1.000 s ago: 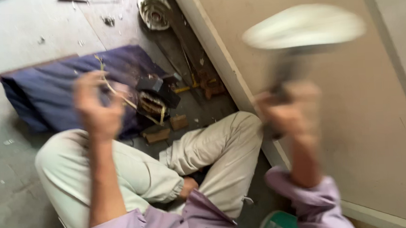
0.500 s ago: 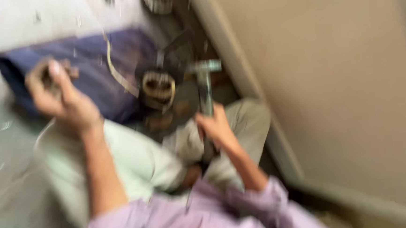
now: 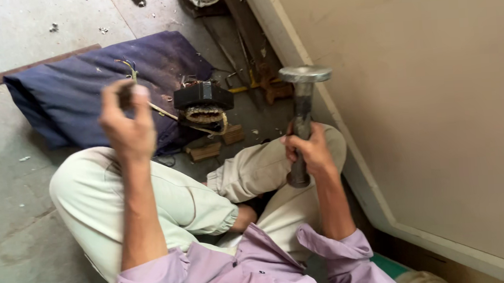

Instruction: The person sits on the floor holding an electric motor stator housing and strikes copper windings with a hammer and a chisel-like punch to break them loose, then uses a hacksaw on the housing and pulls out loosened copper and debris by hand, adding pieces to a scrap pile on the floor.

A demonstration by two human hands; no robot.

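Observation:
My right hand [image 3: 311, 149] grips the shaft of a heavy metal hammer [image 3: 303, 77] with a flat round head, held upright over my right knee. My left hand [image 3: 125, 123] is raised above my left knee, fingers pinched on a small dark object [image 3: 125, 97] that I cannot make out. On the floor in front of my crossed legs, a dark motor stator [image 3: 203, 101] with copper windings rests on small wooden blocks [image 3: 206, 151]. Both hands are apart from it.
A dark blue cushion [image 3: 68, 88] lies behind the stator, with coloured wires [image 3: 126, 64] on it. A large beige panel [image 3: 424, 90] leans along the right side. Wooden strips and tools [image 3: 240, 37] lie by its base, and a flat metal strip [image 3: 26, 68] lies on the concrete floor.
The hammer was raised high one second ago, came down toward the stator, and now stands upright over my right knee. My left hand stayed raised, drifting slightly right.

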